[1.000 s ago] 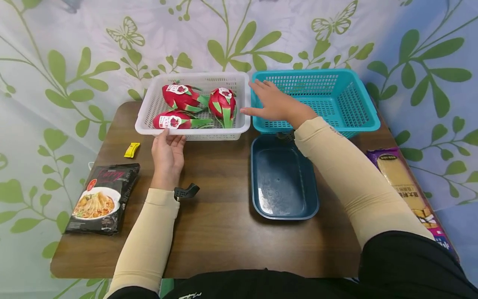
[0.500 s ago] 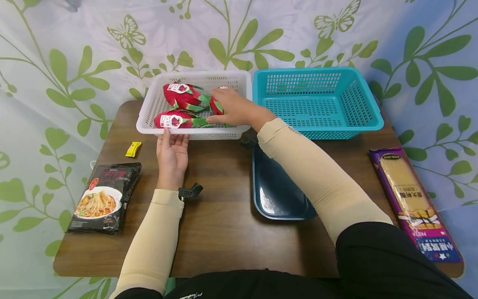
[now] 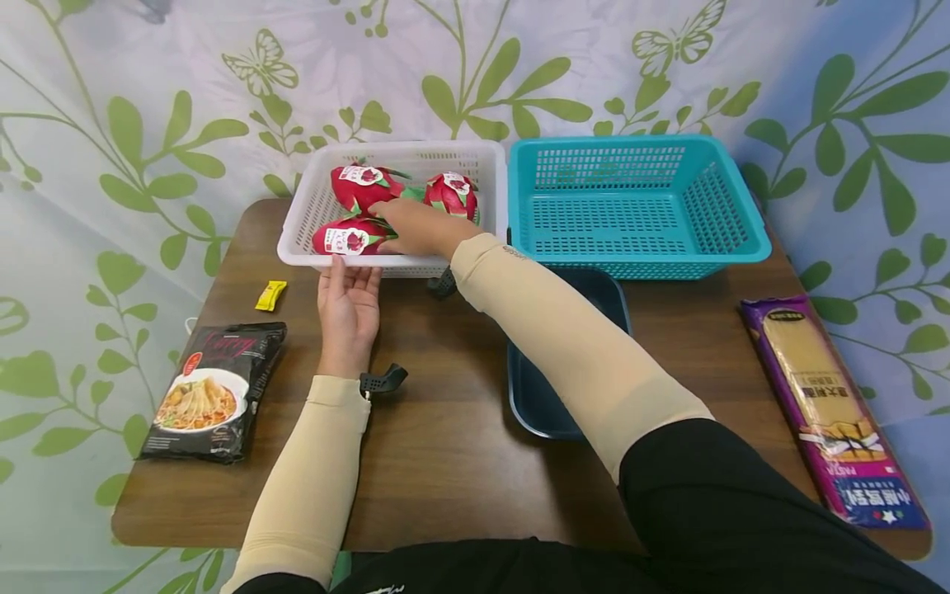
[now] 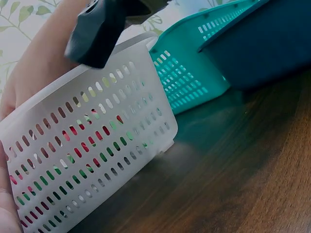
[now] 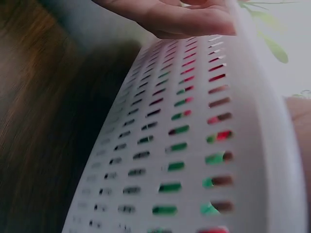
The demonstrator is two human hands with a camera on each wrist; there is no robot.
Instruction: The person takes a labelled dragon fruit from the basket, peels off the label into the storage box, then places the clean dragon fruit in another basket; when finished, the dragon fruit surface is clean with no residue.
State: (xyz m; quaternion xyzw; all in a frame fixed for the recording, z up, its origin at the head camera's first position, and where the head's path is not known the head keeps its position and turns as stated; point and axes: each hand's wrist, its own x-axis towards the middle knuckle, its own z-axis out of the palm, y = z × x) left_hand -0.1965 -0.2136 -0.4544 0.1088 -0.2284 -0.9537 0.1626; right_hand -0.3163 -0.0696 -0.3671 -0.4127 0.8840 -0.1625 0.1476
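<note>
In the head view, several red dragon fruits with green leaves and white labels lie in a white basket (image 3: 490,198). My right hand (image 3: 423,228) reaches into it, over the leafy end of the front dragon fruit (image 3: 343,238). Its thumb and index finger stand to either side of that end; the other fingertips are hidden. Behind lies another dragon fruit (image 3: 364,186), and to the right a third dragon fruit (image 3: 451,194). My left hand (image 3: 351,318) rests against the basket's front wall, thumb at the rim, fingers extended; the left wrist view shows the pierced wall (image 4: 87,145).
A turquoise basket (image 3: 638,268) stands right of the white one. A dark blue tray (image 3: 530,404) is partly under my right forearm. Left lie a black noodle packet (image 3: 215,392) and a small yellow packet (image 3: 270,295); a purple pasta bag (image 3: 831,412) lies right.
My right hand has moved left, from the turquoise basket's edge, over the right dragon fruit, to the front one. My left hand has stayed at the white basket's front wall.
</note>
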